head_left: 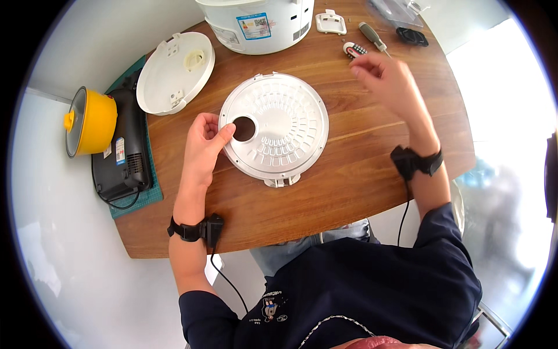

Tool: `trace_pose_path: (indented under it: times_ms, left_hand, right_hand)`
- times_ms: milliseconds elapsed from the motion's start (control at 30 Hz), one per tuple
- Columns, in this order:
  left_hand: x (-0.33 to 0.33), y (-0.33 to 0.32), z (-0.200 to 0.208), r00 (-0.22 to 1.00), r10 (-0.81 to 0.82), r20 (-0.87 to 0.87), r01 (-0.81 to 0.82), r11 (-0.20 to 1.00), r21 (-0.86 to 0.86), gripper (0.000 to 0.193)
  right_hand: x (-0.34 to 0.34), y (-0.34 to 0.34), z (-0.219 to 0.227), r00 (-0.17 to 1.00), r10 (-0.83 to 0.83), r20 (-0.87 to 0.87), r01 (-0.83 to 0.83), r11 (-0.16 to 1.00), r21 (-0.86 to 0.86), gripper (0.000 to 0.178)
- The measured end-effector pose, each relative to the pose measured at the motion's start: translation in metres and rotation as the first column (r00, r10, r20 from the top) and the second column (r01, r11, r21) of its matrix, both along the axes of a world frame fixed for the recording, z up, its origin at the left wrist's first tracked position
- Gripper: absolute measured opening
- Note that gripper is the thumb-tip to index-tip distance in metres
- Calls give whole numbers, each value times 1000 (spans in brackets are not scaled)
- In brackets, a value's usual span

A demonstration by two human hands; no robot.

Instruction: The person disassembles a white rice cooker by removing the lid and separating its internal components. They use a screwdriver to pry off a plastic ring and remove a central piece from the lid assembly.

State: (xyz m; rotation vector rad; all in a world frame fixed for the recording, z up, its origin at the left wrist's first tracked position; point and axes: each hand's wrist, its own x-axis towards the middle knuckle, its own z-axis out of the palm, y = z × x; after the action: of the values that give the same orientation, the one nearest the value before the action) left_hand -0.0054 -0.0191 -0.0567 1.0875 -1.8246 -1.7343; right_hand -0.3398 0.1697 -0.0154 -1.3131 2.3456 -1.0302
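A round, whitish lid part [290, 110] with a ribbed face, a dark round hole and a hinge or latch piece at its near edge lies flat on the wooden table. My left hand [202, 148] grips its left rim, thumb on top beside the hole and fingers at the edge. Over the table to the right, apart from the lid, is my right hand [390, 84], its fingers curled and pinched together. Whatever they may hold is too small to see. Close beyond it are a screwdriver [371, 35] with a grey handle and a small white-and-red button piece [353, 50].
A white rice cooker body [261, 29] stands at the back. Left of it leans a white round cover [174, 75]. A black appliance [119, 139] and a yellow pot [96, 122] are at the far left. A white frame [331, 23] and black piece [411, 37] lie at the back right.
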Motion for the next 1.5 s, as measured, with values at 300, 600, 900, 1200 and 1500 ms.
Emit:
trace_pose_path:
  times_ms: [300, 600, 900, 1200, 1500]
  left_hand:
    - [-5, 1, 2, 998, 16, -65, -12, 998, 63, 30]
    - [0, 2, 2, 999, 3, -43, 0, 998, 59, 29]
    - [2, 2, 3, 1000, -8, -26, 8, 1000, 21, 30]
    - [-1, 3, 7, 1000, 23, -17, -22, 999, 46, 34]
    - [-2, 0, 2, 999, 18, -29, -17, 999, 37, 38]
  right_hand:
    - [-172, -107, -7, 775, 152, -613, -19, 976, 218, 33]
    - [-163, -158, -8, 724, 271, -635, 189, 807, 559, 34]
    - [-193, -154, -47, 775, 251, -580, 15, 910, 414, 27]
    - [-192, -172, -62, 765, 141, -629, 124, 926, 358, 20]
    - [-158, -128, -17, 971, -28, -235, -18, 982, -190, 27]
